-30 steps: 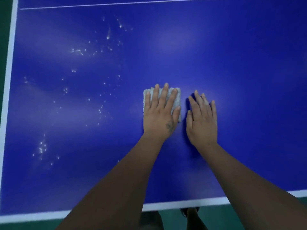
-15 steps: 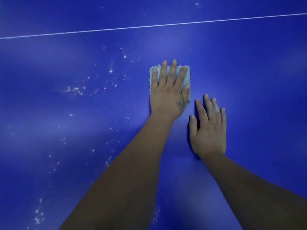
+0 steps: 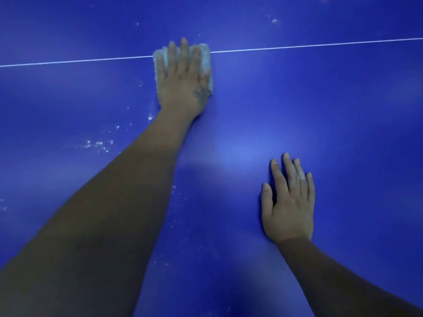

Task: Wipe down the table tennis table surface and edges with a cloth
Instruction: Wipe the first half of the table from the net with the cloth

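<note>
Pressing my left hand point(image 3: 183, 76) flat on the folded cloth point(image 3: 205, 52), I have the fingers straight and a little apart, pinching nothing, so the whole pad bears evenly on the blue table tennis table point(image 3: 332, 115); the cloth lies right across the thin white line point(image 3: 297, 45), far out from me, only its pale edges showing round my fingers. My right hand point(image 3: 289, 209) lies palm down on bare surface, nearer me and well apart from the cloth, fingers straight and slightly spread, holding nothing; I judge it is there as a prop, taking my weight while I lean out. White specks point(image 3: 98, 144) lie scattered nearer me and to the left of the cloth; that patch looks not yet wiped, so much of the surface seems left to do; the table's edges are out of view.
</note>
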### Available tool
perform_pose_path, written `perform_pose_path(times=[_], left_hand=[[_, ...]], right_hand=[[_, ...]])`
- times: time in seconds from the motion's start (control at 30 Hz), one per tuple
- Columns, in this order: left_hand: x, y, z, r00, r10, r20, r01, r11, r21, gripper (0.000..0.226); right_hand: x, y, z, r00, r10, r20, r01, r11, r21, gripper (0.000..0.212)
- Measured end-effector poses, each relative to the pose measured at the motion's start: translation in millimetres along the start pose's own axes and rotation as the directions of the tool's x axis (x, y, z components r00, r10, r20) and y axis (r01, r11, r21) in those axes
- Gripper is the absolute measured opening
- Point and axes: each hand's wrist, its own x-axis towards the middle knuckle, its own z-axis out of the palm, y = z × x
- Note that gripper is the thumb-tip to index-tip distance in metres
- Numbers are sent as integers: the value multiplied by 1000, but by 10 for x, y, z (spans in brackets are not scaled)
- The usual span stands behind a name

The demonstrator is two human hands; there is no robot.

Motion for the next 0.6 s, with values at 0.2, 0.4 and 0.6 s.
perform_pose_path(times=[0.2, 0.4, 0.6], left_hand=[[-706, -224, 80, 993, -97, -68, 99, 995, 21, 65], [-2411, 336, 342, 999, -26, -41, 23, 997, -78, 66], [-3005, 624, 370, 998, 61, 9, -59, 989, -135, 66]], right_hand=[[1, -20, -2, 1000, -11, -25, 11, 1000, 0, 57], [-3, -3, -3, 1000, -2, -20, 2, 1000, 5, 58], [2, -17, -23, 1000, 1, 6, -1, 1000, 0, 58]])
